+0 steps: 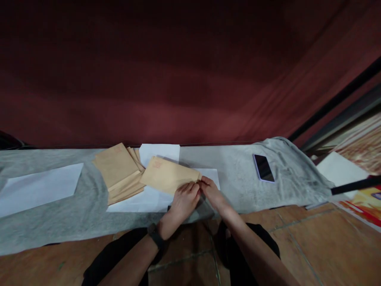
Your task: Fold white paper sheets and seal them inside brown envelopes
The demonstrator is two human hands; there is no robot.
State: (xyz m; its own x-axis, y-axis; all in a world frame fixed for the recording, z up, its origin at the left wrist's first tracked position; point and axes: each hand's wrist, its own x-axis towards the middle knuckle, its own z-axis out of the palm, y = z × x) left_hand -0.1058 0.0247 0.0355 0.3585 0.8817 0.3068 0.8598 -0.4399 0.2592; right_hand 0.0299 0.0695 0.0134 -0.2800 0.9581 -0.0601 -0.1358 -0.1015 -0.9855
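Note:
A tan paper envelope point(166, 174) lies slanted across white sheets point(143, 200) on a grey cloth point(74, 206). My left hand point(183, 200) rests on its near right end with fingers curled and pinching the edge. My right hand point(212, 192) meets it at the same corner, fingertips pressed together on the envelope's end. A dark watch sits on my left wrist. A stack of several more tan envelopes point(119, 171) lies just left of the held one.
A long white sheet point(38, 188) lies at the far left of the cloth. A phone point(263, 167) lies face up to the right. Behind hangs a dark red curtain point(178, 79). Tiled floor and printed papers point(363, 198) are at right.

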